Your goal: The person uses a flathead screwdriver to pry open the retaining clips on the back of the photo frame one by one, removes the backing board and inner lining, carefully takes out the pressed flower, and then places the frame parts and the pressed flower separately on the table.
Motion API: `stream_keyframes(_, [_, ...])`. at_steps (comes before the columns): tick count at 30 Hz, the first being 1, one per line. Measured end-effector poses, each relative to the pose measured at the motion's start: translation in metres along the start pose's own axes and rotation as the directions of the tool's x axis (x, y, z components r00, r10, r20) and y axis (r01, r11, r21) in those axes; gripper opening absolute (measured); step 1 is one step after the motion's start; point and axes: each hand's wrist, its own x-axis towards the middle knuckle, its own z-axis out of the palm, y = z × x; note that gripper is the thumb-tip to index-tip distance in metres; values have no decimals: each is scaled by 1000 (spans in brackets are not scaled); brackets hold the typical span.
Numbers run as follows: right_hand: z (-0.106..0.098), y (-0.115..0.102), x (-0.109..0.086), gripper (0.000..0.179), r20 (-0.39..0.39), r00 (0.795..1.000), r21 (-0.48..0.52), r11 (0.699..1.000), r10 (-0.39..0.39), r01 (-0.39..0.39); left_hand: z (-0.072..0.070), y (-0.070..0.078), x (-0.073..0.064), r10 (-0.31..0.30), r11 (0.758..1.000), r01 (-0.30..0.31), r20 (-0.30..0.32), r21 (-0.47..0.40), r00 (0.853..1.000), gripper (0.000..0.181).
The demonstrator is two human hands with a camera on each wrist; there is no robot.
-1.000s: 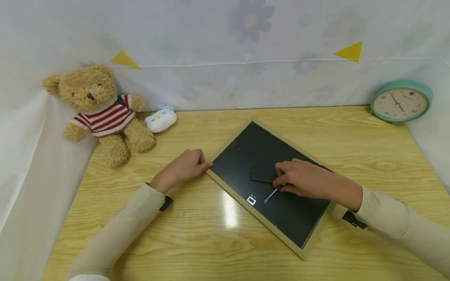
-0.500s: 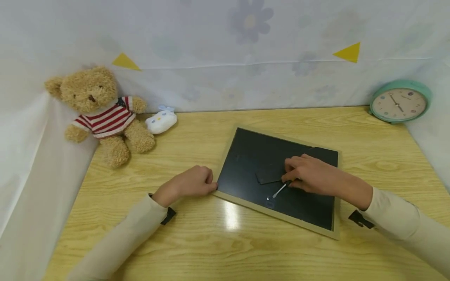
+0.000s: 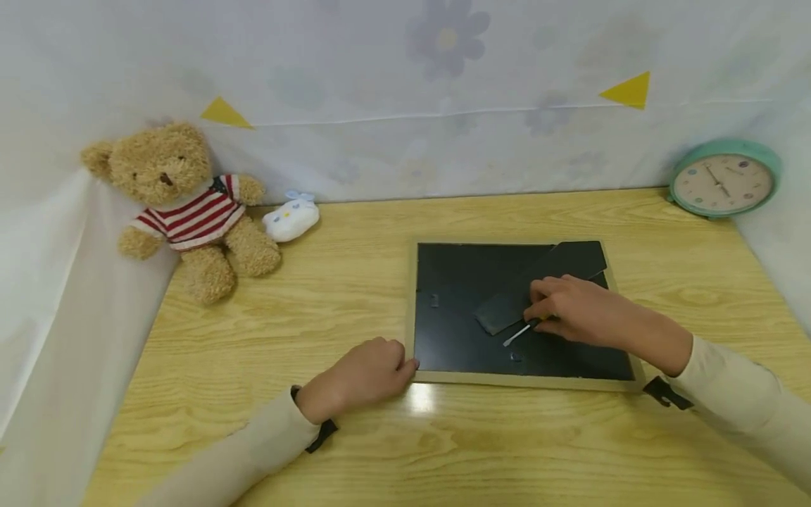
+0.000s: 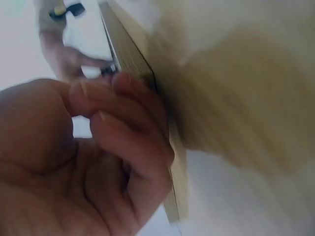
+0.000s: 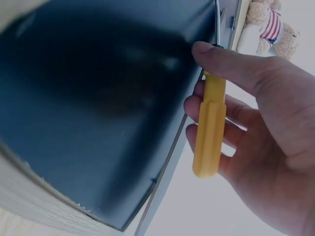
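Observation:
A picture frame point(image 3: 519, 380) lies back side up, its black backing board point(image 3: 459, 338) facing me and its long sides running left to right. My left hand point(image 3: 364, 373) grips the near left corner with curled fingers; the left wrist view shows these fingers against the wooden edge point(image 4: 130, 54). Over the backing, my right hand point(image 3: 583, 310) holds a screwdriver by its yellow handle point(image 5: 210, 132), the metal shaft point(image 3: 518, 334) pointing left and towards me. A black easel stand point(image 3: 503, 313) runs diagonally under that hand, which hides its middle. Whether the fingers touch the stand, I cannot tell.
Small hanging hooks point(image 3: 434, 301) sit on the backing. At the back left, a teddy bear point(image 3: 196, 211) in a striped shirt leans on the curtain beside a white plush toy point(image 3: 291, 217). A green clock point(image 3: 725, 179) stands at the back right of the wooden table point(image 3: 355, 458).
The picture frame has turned anticlockwise from a diagonal to nearly straight. My left hand has moved towards me and right with its corner; my right hand has shifted right with the screwdriver.

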Motion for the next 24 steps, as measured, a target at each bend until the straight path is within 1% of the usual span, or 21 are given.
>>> stream_keyframes(3, [-3,1,-3,23,31,999,26,999,27,-28,11,10,-3,-7,1000,8,-27,26,1000,51])
stream_keyframes(5, [-4,1,-4,22,62,997,53,997,51,-55,16,15,-3,-8,999,9,-27,39,1000,51])
stream_keyframes(8, [-7,0,-5,21,130,987,110,988,91,-106,19,17,-2,-11,998,12,-21,54,1000,50])
stream_keyframes(10, [-9,-2,-4,20,166,981,151,980,103,-128,14,14,0,-10,997,12,-31,76,999,46])
stream_keyframes(11, [-10,-3,-3,20,177,978,167,976,108,-138,10,12,2,-7,996,11,-48,88,999,43])
stream_keyframes(13, [-12,-5,0,19,178,978,187,972,107,-141,-2,5,6,7,992,6,-96,129,995,37])
stream_keyframes(14, [-13,-7,3,18,168,980,189,973,103,-134,-9,1,10,20,987,1,-127,160,992,40])
stream_keyframes(15, [-14,-9,7,16,155,983,185,975,96,-125,-16,-3,13,34,982,-5,-151,190,988,51])
stream_keyframes(17, [-15,-13,16,14,126,988,168,980,90,-111,-29,-11,21,49,969,-5,-171,248,984,87])
stream_keyframes(18, [-15,-15,22,13,114,990,158,982,85,-102,-35,-14,25,56,961,-9,-163,277,985,105])
stream_keyframes(19, [-15,-17,28,12,105,991,145,985,80,-95,-39,-18,29,63,956,-19,-144,291,988,120])
stream_keyframes(20, [-14,-19,35,11,100,992,132,987,77,-90,-43,-20,32,68,952,-30,-116,303,991,131])
stream_keyframes(22, [-12,-23,49,9,92,993,109,991,72,-82,-47,-24,36,73,951,-53,-54,304,996,144])
stream_keyframes(24, [-8,-26,62,7,90,994,79,994,68,-76,-48,-25,40,82,954,-77,-5,290,997,148])
